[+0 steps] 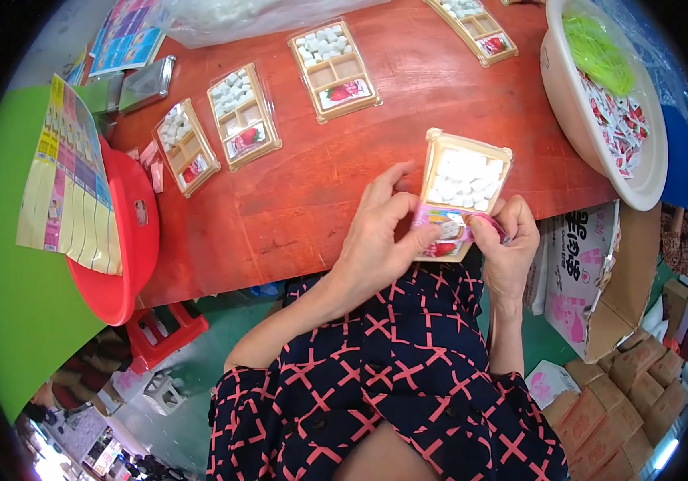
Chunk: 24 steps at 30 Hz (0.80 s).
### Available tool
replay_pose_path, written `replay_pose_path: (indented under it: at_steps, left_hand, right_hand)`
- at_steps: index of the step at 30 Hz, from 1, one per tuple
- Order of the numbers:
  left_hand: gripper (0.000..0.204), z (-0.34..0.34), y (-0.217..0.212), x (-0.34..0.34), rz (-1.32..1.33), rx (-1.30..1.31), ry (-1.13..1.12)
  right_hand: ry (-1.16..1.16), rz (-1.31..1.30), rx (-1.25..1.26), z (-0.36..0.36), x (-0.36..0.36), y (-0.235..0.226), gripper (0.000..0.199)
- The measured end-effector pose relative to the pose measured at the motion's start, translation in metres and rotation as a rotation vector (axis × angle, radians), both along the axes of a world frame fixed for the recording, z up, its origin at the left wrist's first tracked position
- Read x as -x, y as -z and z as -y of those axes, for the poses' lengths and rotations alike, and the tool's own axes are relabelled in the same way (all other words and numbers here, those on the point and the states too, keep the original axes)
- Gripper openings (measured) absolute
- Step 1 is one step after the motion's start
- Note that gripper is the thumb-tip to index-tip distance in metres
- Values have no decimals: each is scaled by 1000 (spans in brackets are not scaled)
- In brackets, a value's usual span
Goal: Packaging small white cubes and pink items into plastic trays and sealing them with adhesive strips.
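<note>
Viewing from the head camera, our only view, we find the tray (469,144) at the near edge of the red-brown table (296,192), right of its middle; its lower end appears to overhang that edge. White cubes (466,180) fill the upper compartment; a strawberry sachet (441,249) lies in the lower part. A coloured printed piece (440,217) crosses the tray between them.

Left hand (380,228): half spread, thumb pressed on the tray's left side, other fingers partly behind. Right hand (510,240): thumb and forefinger pinching a pinkish part at the right side; we cannot tell whether it belongs to the printed piece.

Technique, our judgement: we keep the left grip firm but light, since the thin walls probably flex. We work the printed piece square to both long sides, easing rather than tugging, as a crease seems likely. We hold the tray near level; we cannot confirm a closed cover over the cubes. Resting the lower end on the table would steady it.
</note>
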<state>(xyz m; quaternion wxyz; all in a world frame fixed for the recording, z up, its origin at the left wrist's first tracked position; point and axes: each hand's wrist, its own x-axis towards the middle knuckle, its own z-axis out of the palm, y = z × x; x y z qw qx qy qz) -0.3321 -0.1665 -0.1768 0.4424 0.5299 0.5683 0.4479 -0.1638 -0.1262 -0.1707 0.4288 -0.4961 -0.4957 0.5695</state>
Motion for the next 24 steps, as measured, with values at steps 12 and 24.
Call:
replay_pose_path:
  at_steps: [12,24]
  left_hand:
    - [16,19,20,31,-86,-515,112]
    - [16,12,33,25,-159,-687,-50]
  right_hand:
    - [-494,57,-379,-17,7,-28,12]
    - [-554,97,-101,-5,22,-23,30]
